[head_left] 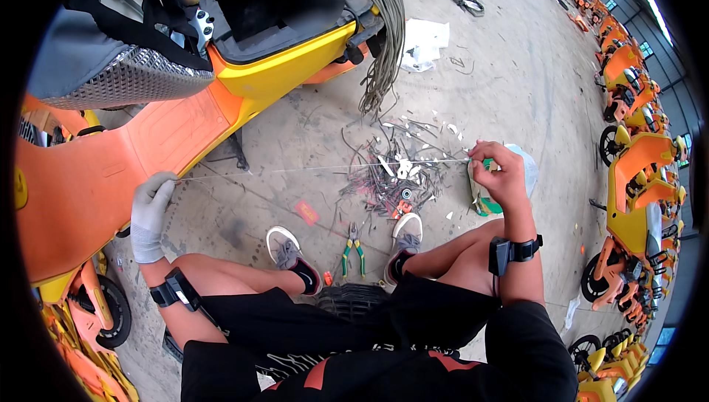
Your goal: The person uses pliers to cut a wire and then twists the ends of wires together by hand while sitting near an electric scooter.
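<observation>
A thin pale strand [310, 169], thread or fine wire, runs nearly straight across in front of me from one hand to the other. My left hand [151, 206], in a light grey glove, pinches its left end beside the orange footboard of a scooter [173, 125]. At the right, my bare right hand [502, 173] has thumb and fingers closed on the other end. Below the strand, green-and-yellow-handled pliers [354, 253] lie on the floor between my shoes. A heap of dark cable scraps and white bits [391, 173] is spread under the strand.
A grey cable bundle [380, 25] hangs from the scooter's yellow front. Past my right hand sits a green-and-white bag [480, 197]. A red piece [306, 213] lies near my left shoe. White plastic [426, 39] lies farther off; orange-yellow scooters [635, 195] line the right side.
</observation>
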A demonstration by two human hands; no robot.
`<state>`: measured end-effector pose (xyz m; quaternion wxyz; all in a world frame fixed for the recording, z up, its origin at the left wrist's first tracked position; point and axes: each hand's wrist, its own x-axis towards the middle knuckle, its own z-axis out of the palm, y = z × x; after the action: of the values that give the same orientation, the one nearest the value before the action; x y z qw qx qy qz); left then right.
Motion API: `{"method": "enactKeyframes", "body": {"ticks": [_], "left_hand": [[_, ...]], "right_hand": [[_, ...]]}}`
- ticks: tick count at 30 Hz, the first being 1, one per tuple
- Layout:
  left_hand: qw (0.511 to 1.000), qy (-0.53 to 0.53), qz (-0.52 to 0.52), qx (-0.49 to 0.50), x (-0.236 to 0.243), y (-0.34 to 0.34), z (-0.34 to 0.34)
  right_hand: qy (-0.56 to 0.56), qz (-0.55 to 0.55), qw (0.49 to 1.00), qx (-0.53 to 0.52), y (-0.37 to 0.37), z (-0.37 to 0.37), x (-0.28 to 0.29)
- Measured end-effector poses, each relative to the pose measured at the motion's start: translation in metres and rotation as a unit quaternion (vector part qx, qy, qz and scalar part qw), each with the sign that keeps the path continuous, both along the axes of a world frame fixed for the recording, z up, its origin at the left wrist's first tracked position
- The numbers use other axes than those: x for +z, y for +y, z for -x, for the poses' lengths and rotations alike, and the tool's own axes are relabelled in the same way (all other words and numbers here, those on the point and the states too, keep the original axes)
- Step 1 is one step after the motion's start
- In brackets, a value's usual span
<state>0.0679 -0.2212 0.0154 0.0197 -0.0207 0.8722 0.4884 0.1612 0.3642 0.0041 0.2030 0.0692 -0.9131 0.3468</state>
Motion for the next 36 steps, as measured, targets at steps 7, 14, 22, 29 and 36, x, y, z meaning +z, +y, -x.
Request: {"method": "enactKeyframes", "body": {"ticks": [7,14,22,29,36], "left_hand": [[0.995,0.066,0.012,0.079,-0.025,-0.039,0.016],[0.987,0.09,0.002,0.136,-0.042,-0.054,0.038],[0.989,0.079,0.041,0.116,-0.017,0.012,0.035],[0.996,0.086,0.028,0.026,0.0,0.09,0.036],[0.991,0.082,-0.013,-0.103,0.002,0.147,0.049]], "right_hand": [[-0.031,0.027,0.994,-0.105,0.051,-0.007,-0.006],[-0.065,0.047,0.981,-0.177,0.064,-0.01,-0.007],[-0.129,0.13,0.97,-0.16,0.053,0.001,-0.009],[-0.181,0.13,0.964,-0.145,0.024,0.029,-0.006],[-0.135,-0.051,0.971,-0.192,-0.004,0.051,-0.015]]}}
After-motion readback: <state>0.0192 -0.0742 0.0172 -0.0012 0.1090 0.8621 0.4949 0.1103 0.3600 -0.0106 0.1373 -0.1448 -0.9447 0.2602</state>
